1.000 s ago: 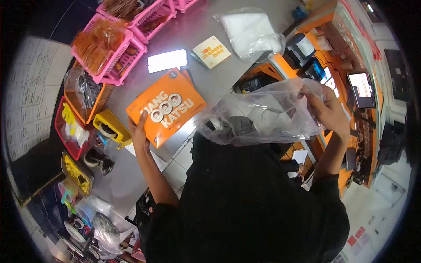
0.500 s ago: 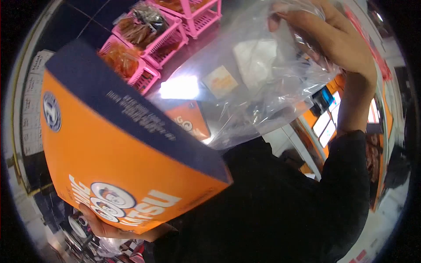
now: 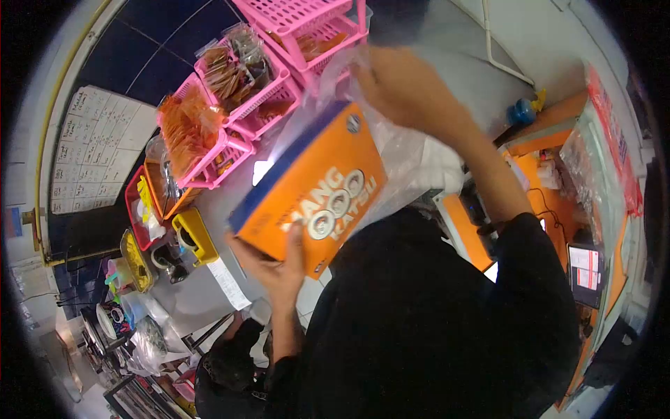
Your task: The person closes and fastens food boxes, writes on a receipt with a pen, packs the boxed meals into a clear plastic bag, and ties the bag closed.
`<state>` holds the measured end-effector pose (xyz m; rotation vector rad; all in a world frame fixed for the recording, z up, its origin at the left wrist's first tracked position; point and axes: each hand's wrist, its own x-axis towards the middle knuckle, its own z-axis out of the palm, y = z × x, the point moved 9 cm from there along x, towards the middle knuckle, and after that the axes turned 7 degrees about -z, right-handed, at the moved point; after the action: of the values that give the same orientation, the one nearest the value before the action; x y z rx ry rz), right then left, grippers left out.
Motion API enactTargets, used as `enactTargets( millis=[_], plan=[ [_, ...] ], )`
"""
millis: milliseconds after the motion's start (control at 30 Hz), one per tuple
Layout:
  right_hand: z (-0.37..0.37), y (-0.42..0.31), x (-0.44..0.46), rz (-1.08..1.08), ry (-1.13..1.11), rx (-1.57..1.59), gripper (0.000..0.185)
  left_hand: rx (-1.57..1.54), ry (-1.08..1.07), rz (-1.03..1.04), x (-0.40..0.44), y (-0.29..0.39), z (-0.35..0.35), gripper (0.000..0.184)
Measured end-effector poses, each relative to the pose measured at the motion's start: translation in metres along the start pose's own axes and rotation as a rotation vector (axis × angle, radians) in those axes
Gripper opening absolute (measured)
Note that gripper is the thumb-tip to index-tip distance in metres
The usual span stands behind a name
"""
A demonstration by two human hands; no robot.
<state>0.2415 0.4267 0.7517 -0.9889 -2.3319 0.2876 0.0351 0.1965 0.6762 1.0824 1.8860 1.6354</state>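
An orange box [image 3: 328, 199] with a dark blue side and white lettering hangs tilted in the middle of the head view. My left hand [image 3: 276, 269] grips its lower left corner, thumb on the printed face. Above it on the right, my right hand [image 3: 398, 87] has its fingers closed on the edge of a clear plastic bag [image 3: 401, 150]. The bag lies behind and to the right of the box, around part of its far end; how far the box is inside it is hard to tell.
Pink baskets [image 3: 227, 150] with packets stand at the upper left of the metal counter [image 3: 202, 293]. Near them are a yellow tape dispenser [image 3: 195, 237], a red tray [image 3: 143, 209] and a paper slip [image 3: 229, 283]. Another person [image 3: 227, 370] is at the lower left.
The box has swung from the lower left up to the middle, against the bag. My right hand has moved left and the bag has come down behind the box.
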Motion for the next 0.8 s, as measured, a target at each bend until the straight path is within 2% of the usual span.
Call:
enactTargets(
  millis=[67, 133, 267, 367, 467, 533, 567, 600, 667, 733, 767, 800],
  plan=[
    [0.006, -0.004, -0.010, -0.060, 0.064, -0.091, 0.029, 0.012, -0.124, 0.007, -0.003, -0.015, 0.038, 0.069],
    [0.015, -0.009, -0.023, 0.024, -0.015, 0.056, 0.026, -0.013, -0.206, -0.078, 0.000, -0.029, 0.072, 0.062],
    [0.025, -0.016, -0.059, 0.036, -0.172, 0.399, 0.021, -0.176, -0.127, -0.236, 0.017, -0.066, 0.107, 0.055],
    [0.033, 0.053, -0.098, 0.196, -0.026, 0.111, 0.022, -0.324, -0.055, -0.358, 0.030, -0.111, 0.124, 0.053],
    [0.091, 0.110, -0.156, 0.338, -0.183, 0.058, 0.019, -0.505, -0.016, -0.509, 0.042, -0.130, 0.146, 0.058],
    [0.113, 0.068, -0.161, 0.142, -0.479, 0.471, 0.017, -0.526, 0.001, -0.545, 0.047, -0.135, 0.161, 0.058],
    [0.105, 0.039, -0.156, 0.107, -0.466, 0.928, 0.020, -0.534, 0.009, -0.564, 0.051, -0.140, 0.168, 0.059],
    [0.109, 0.022, -0.158, 0.163, -0.687, 1.178, 0.021, -0.463, -0.001, -0.510, 0.054, -0.155, 0.173, 0.059],
    [0.108, 0.021, -0.159, 0.193, -0.820, 1.322, 0.025, -0.354, -0.013, -0.450, 0.056, -0.156, 0.177, 0.060],
    [0.095, 0.063, -0.149, 0.148, -0.651, 1.090, 0.029, -0.323, -0.045, -0.440, 0.058, -0.155, 0.182, 0.061],
    [0.107, 0.113, -0.155, 0.268, -0.386, 1.186, 0.034, -0.346, -0.067, -0.461, 0.059, -0.154, 0.183, 0.062],
    [0.107, 0.161, -0.156, 0.516, -0.165, 1.001, 0.042, -0.370, -0.086, -0.483, 0.059, -0.154, 0.184, 0.062]
  ],
)
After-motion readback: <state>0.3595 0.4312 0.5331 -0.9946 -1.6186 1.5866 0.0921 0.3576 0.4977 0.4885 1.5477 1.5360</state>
